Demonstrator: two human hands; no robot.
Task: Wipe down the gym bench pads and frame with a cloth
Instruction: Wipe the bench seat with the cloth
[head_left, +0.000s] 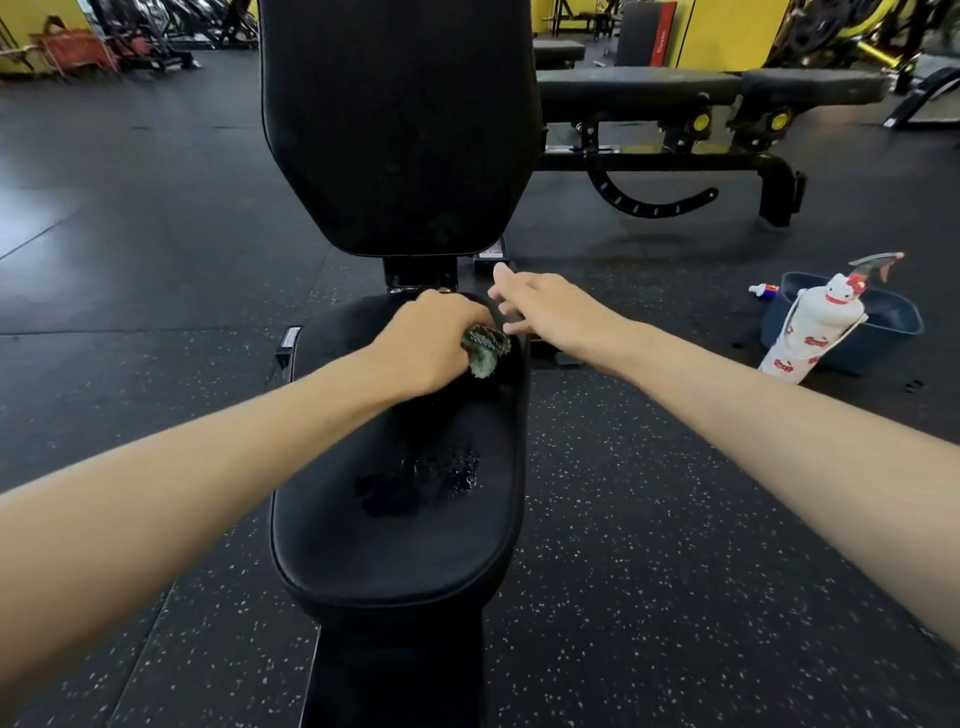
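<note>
Two bare arms reach forward over a black gym bench. The left hand sits at the far end of the seat pad, near its right edge. Its fingers are curled around a bunched dark green cloth, which sticks out from the thumb side of the fist and rests on the pad surface. The right hand hovers just beside it, at the far right corner of the seat pad, with its fingers stretched out straight and holding nothing. Whether its fingertips touch the pad or the metal beyond cannot be told.

A wet patch of beaded droplets glistens in the middle of the seat pad, nearer the person than the cloth. The back pad stands nearly upright beyond the far end of the seat, and a piece of the black frame shows in the gap between the two pads.

On the speckled rubber floor to the right of the bench sits a dark blue basin. A white spray bottle with red print and a cat-shaped top leans against the basin's near rim, and a small white tube lies by its far left corner. A second bench, laid flat, stands farther back on the right.
</note>
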